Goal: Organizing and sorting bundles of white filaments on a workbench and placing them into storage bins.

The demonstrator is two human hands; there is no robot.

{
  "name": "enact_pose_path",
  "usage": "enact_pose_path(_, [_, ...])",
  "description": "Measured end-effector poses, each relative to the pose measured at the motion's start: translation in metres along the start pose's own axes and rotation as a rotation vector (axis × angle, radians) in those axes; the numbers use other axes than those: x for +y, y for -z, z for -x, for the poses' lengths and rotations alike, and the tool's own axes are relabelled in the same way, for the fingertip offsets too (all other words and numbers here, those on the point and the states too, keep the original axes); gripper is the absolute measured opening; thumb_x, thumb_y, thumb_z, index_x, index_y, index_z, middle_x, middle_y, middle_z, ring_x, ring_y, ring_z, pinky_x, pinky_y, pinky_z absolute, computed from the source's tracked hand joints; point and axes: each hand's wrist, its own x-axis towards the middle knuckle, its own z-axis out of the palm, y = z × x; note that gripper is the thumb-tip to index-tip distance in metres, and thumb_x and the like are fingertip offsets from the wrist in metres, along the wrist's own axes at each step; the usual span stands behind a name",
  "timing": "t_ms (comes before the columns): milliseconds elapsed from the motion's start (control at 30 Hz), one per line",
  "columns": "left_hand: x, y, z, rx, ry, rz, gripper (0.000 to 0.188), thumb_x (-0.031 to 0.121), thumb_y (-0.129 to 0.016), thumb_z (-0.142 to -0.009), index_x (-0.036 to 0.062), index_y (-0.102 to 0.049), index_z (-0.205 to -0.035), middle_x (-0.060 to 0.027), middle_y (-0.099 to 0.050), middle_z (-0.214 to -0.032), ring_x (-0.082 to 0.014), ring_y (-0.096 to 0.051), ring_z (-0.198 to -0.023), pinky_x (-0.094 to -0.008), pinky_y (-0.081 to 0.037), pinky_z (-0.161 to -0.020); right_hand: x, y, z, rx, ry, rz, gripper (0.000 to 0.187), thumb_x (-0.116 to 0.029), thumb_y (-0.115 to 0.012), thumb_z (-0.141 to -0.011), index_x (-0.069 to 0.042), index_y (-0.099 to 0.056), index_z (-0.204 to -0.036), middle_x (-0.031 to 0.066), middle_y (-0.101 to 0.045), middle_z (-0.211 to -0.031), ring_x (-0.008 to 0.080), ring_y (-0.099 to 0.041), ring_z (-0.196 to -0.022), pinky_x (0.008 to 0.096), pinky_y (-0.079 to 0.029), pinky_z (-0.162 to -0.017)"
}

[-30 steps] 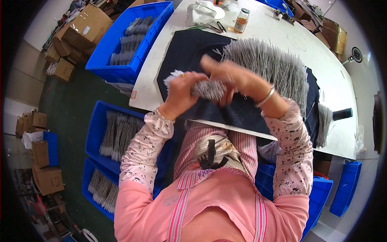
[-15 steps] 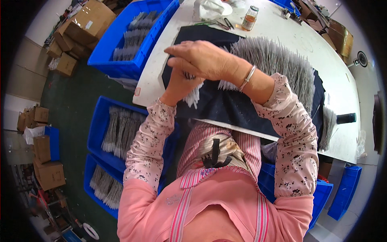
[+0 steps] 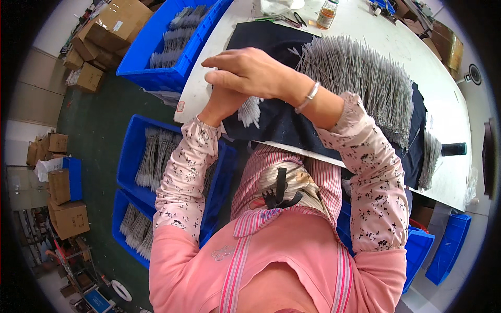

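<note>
My right hand (image 3: 253, 73) lies across the top of my left hand, its fingers stretched out to the left and the thumb apart. Under it, my left hand (image 3: 225, 101) is closed around a small bundle of thin strands (image 3: 249, 111); most of its fingers are covered. The bundle's whitish ends stick out below the hands, over a dark cloth (image 3: 292, 128) on the table. To the right, a large pile of thin grey strands (image 3: 360, 78) with pale tips rests on the same cloth.
Blue bins of bundled strands stand left of the table: a far bin (image 3: 162, 75) and a nearer bin (image 3: 128, 156). On the white table (image 3: 438, 109) are a glass jar (image 3: 326, 15), scissors (image 3: 299, 20) and a dark cylinder (image 3: 453, 149). Cardboard boxes (image 3: 125, 23) are stacked far left.
My hands have shifted slightly up and left, still one over the other, with the bundle's ends below. The whole view has moved a little.
</note>
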Motion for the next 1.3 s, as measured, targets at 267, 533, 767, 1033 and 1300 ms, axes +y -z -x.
enact_pose_path(267, [0.102, 0.022, -0.012, -0.387, -0.375, 0.221, 0.012, 0.003, -0.067, -0.070, 0.0044, -0.060, -0.080, -0.0075, -0.063, -0.084, -0.0226, -0.063, -0.083, -0.0365, -0.049, -0.084, -0.002, 0.019, 0.100, 0.237, -1.071, -1.147, 0.055, -0.052, -0.046, -0.090, 0.000, -0.061, -0.103, 0.0109, -0.065, -0.098, 0.0171, -0.063, -0.088, 0.0268, -0.050, -0.076])
enact_pose_path(533, [0.097, -0.030, 0.052, -0.500, -1.082, -0.484, 0.012, 0.023, -0.058, -0.065, 0.0168, -0.058, -0.075, 0.0024, -0.051, -0.096, -0.0205, -0.045, -0.103, -0.0458, -0.031, -0.102, -0.032, -0.030, 0.131, 0.106, -1.017, -1.537, 0.038, -0.026, -0.066, -0.084, -0.004, -0.056, -0.113, 0.0061, -0.062, -0.096, 0.0148, -0.060, -0.083, 0.0290, -0.051, -0.072])
enact_pose_path(767, [0.104, -0.009, 0.068, -0.393, -0.651, -0.582, 0.069, 0.018, -0.069, -0.068, 0.0131, -0.041, -0.130, -0.0038, -0.037, -0.131, -0.0306, -0.035, -0.120, -0.0421, -0.027, -0.102, -0.006, -0.038, 0.143, 0.377, -0.723, -1.452, 0.040, 0.000, -0.067, -0.076, 0.000, -0.053, -0.113, 0.0056, -0.062, -0.089, 0.0140, -0.060, -0.073, 0.0267, -0.050, -0.065])
enact_pose_path(1033, [0.075, -0.059, 0.113, -0.431, 0.621, 0.554, 0.076, 0.017, -0.075, -0.074, -0.0006, -0.029, -0.132, -0.0077, -0.047, -0.123, -0.0136, -0.050, -0.106, -0.0289, -0.043, -0.089, -0.026, -0.035, 0.134, 0.330, -0.582, -1.421, 0.041, 0.005, -0.065, -0.074, 0.003, -0.051, -0.112, 0.0081, -0.062, -0.086, 0.0166, -0.061, -0.068, 0.0280, -0.051, -0.063])
enact_pose_path(1300, [0.083, -0.057, 0.100, -0.319, 0.676, 0.588, 0.027, 0.003, -0.066, -0.079, 0.0002, -0.057, -0.103, -0.0031, -0.064, -0.087, -0.0088, -0.059, -0.080, -0.0238, -0.049, -0.071, -0.012, -0.037, 0.154, 0.461, -0.545, -1.094, 0.041, -0.019, -0.064, -0.082, 0.003, -0.053, -0.115, 0.0048, -0.062, -0.099, 0.0109, -0.057, -0.091, 0.0238, -0.046, -0.080])
